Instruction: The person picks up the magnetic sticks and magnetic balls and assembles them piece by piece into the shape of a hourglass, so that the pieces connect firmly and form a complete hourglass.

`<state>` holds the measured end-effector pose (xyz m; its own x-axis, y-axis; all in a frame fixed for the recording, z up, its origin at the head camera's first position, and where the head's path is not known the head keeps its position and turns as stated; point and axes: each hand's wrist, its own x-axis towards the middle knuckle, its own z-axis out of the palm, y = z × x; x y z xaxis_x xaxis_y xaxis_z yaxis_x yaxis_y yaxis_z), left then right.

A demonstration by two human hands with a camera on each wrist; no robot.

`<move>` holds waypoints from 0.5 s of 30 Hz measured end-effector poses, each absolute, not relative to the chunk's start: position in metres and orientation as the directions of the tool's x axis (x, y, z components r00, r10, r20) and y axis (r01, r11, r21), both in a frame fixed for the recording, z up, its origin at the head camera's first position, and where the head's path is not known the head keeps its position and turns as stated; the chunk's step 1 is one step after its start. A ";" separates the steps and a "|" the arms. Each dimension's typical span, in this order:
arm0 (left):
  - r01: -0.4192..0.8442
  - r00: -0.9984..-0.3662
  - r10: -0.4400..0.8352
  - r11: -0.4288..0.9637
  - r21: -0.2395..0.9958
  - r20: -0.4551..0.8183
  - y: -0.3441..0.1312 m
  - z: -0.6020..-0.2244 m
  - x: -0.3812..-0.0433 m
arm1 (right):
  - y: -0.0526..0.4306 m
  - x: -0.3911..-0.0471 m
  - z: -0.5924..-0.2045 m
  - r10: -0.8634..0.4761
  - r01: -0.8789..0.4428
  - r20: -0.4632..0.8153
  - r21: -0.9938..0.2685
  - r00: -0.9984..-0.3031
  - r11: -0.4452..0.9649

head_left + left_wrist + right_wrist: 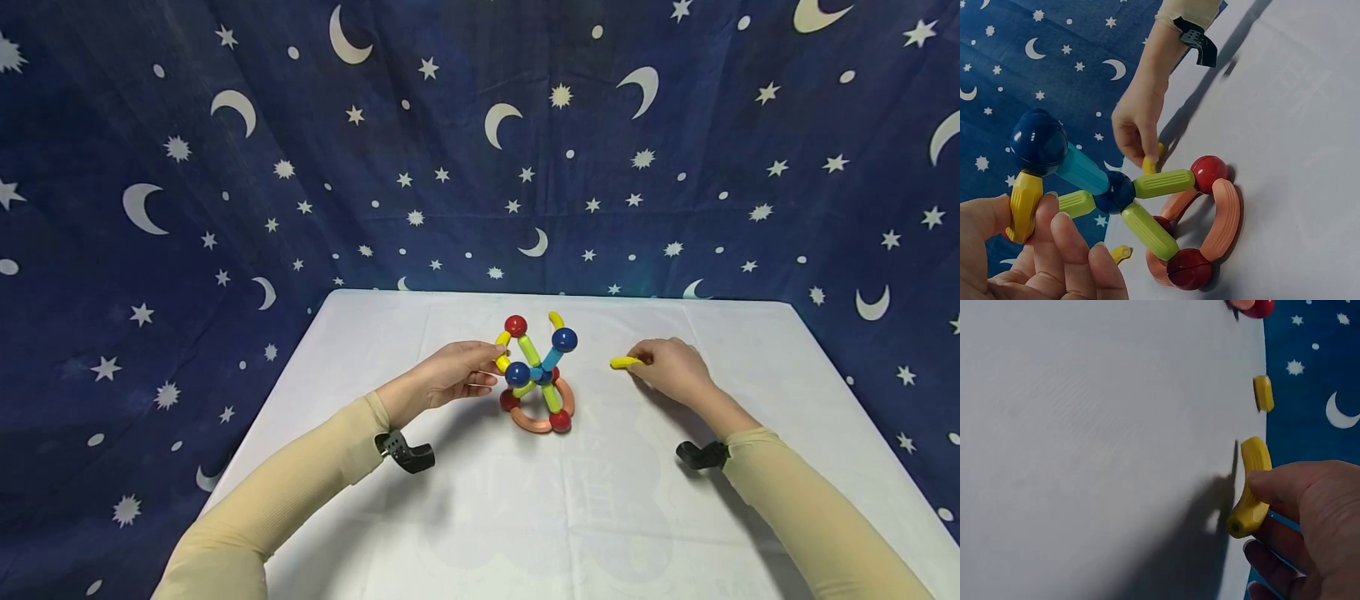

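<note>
A magnetic ball-and-rod structure stands upright on the white table, its base a ring of orange curved rods (1223, 219) and red balls (1189, 269). Green rods (1149, 230) rise from there to a central blue ball (1115, 192). My left hand (459, 372) pinches a yellow curved rod (1024, 203) between thumb and fingers, at the structure's left side. That rod meets an upper blue ball (1038, 142); a red ball (515, 326) tops its other end. To the right, my right hand (675, 368) pinches a separate yellow curved rod (1254, 453), apart from the structure.
Behind the structure lies another yellow curved rod (556, 320), near the back edge of the table (450, 517). A dark blue cloth (465, 167) with moons and stars hangs behind and along both sides. Black wrist devices (408, 455) sit on both sleeves.
</note>
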<state>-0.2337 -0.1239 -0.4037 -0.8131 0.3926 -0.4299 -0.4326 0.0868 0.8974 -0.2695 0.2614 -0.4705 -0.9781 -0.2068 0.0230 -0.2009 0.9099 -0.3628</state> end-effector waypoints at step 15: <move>-0.428 -0.814 0.397 0.087 0.900 -0.425 -0.124 -0.404 -0.233 | 0.202 -0.290 -0.412 -0.209 0.140 -0.220 -0.930 -0.953 0.341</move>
<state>-0.2332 -0.1240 -0.4040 -0.8137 0.3965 -0.4250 -0.4277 0.0868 0.8998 -0.2899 0.2019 -0.4116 -0.9527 -0.2094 -0.2201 0.1397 0.3412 -0.9295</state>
